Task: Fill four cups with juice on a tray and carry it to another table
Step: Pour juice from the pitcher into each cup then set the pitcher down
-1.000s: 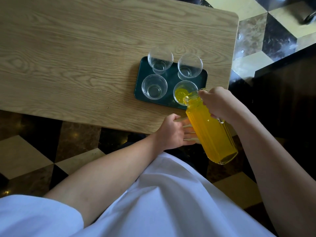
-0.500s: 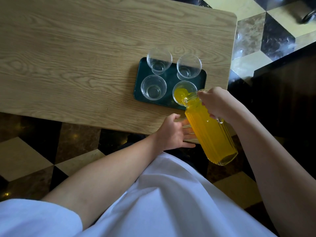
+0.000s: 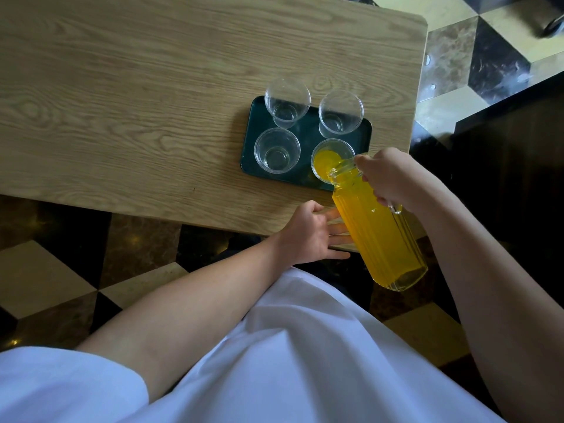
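A dark green tray (image 3: 308, 134) lies near the right end of the wooden table (image 3: 137, 102). Clear cups stand on it in a square. The near-right cup (image 3: 328, 157) holds yellow juice; the near-left cup (image 3: 277, 150), far-left cup (image 3: 287, 102) and far-right cup (image 3: 341, 112) look empty. My right hand (image 3: 393, 178) grips the handle of a ribbed glass jug (image 3: 377, 227) full of juice, tilted so that its mouth reaches over the near-right cup. My left hand (image 3: 308, 233) has its fingers spread against the jug's lower side at the table's near edge.
The table's right edge (image 3: 419, 87) is close to the tray. Beyond it lies a chequered tile floor (image 3: 457, 56), and a dark piece of furniture (image 3: 518, 154) stands at the right. My white garment (image 3: 274, 361) fills the bottom of the view.
The juice patch in the near-right cup has grown as the jug keeps pouring. Both hands and the jug stay almost where they were.
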A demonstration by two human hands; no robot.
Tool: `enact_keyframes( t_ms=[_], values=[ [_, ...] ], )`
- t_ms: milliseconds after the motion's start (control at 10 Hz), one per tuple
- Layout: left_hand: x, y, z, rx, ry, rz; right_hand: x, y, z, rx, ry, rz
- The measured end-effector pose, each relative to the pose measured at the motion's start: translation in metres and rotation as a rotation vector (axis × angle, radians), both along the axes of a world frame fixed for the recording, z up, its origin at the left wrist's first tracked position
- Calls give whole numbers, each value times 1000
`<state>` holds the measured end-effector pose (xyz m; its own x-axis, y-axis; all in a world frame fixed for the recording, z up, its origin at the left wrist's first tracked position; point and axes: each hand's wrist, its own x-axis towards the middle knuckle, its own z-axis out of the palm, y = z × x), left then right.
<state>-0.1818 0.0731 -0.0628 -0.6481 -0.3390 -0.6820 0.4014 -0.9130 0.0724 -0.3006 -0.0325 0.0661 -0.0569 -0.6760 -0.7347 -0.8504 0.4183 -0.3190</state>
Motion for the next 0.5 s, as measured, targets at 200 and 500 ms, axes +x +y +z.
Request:
enact_keyframes(
  t_ms=[200,500],
  values=[
    [0,0,3,-17,-40,-10,0,0,-3,-5,12,-12],
    [3,1,6,-38,-56,-34,1,4,-4,30,10,-97]
  ],
)
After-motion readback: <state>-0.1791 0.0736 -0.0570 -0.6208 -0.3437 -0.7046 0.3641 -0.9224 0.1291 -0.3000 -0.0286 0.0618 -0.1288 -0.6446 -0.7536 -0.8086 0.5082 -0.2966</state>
